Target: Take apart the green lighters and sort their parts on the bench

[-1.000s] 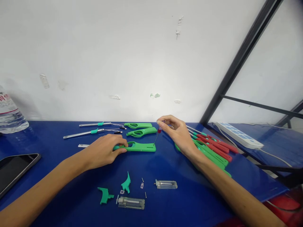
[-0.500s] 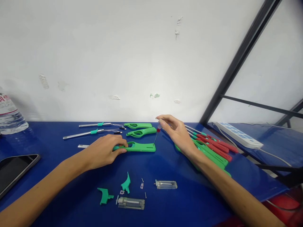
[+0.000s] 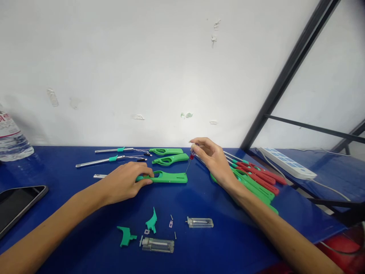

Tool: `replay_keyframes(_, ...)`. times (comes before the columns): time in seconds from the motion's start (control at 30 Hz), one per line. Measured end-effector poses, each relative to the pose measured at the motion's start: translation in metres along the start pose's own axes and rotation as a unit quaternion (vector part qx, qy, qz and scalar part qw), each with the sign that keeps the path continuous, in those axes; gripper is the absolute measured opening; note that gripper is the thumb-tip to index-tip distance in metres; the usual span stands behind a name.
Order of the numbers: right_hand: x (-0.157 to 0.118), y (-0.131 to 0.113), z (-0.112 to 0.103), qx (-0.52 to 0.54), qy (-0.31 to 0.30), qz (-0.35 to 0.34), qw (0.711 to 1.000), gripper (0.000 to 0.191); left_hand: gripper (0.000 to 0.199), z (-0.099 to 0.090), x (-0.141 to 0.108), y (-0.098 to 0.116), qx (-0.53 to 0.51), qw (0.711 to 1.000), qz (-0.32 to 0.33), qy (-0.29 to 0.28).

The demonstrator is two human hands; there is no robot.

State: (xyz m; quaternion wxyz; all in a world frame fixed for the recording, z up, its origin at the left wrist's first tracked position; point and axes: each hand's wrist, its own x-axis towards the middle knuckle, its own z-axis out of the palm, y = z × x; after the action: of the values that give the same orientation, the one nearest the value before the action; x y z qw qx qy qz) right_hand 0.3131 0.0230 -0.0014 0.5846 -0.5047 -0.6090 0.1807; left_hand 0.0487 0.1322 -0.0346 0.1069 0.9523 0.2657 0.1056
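Observation:
My left hand (image 3: 129,180) is closed on the front part of a green lighter (image 3: 172,177) lying flat on the blue table; its metal tube pokes out left of the fingers. My right hand (image 3: 212,158) pinches the handle of a screwdriver (image 3: 192,155) with a clear and red grip. The screwdriver leans to the right, its tip touching the lighter's right end. Behind lie two green shells (image 3: 170,159) and two metal tubes (image 3: 100,163) with wires. Nearer are teal triggers (image 3: 126,236), small screws and clear fuel tanks (image 3: 200,222).
Several red and green lighters (image 3: 256,177) lie beside and under my right forearm. A phone (image 3: 19,205) and a water bottle (image 3: 13,137) are at the left. A white power strip (image 3: 286,163) and a black metal frame (image 3: 281,87) stand at the right.
My right hand has shifted slightly to the right, and the screwdriver's handle leans a little further that way. My left hand and the lighter have stayed in place.

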Motion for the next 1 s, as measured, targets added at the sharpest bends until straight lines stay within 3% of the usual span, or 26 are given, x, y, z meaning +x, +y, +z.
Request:
replay_keyframes(0.53, -0.0002, -0.0046, -0.0018, -0.033, 0.038, -0.001, 0.999, 0.025, 0.024, -0.0005, 0.0010, 0.0021, 0.001, 1.000, 0.005, -0.001)
replay_keyframes(0.7, -0.0015, -0.0058, -0.0018, -0.016, 0.013, -0.008, 1.000, 0.026, 0.023, -0.0009, 0.0000, 0.0021, 0.002, 1.000, 0.003, -0.005)
replay_keyframes(1.0, -0.0013, -0.0035, -0.0024, -0.024, 0.028, -0.011, 0.999, 0.026, 0.024, 0.0008, 0.0007, 0.0002, 0.007, 1.000, 0.005, -0.002)
